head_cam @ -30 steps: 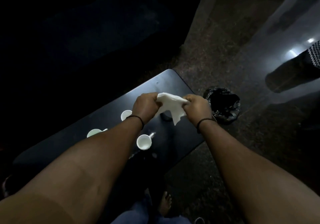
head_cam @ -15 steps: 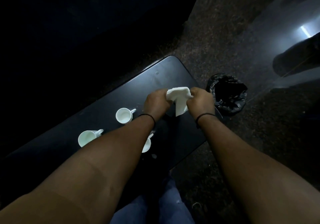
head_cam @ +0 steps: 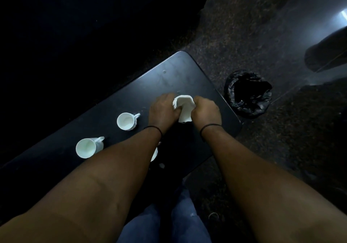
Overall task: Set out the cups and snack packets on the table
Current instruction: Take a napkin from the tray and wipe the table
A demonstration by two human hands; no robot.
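The scene is dimly lit; glare is seen at two o'clock, blackness at eleven, and edges are bowed.

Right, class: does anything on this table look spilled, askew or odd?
Small pale specks lie on the dark table near its front edge, like drips or crumbs. The three cups stand upright. No snack packets show.
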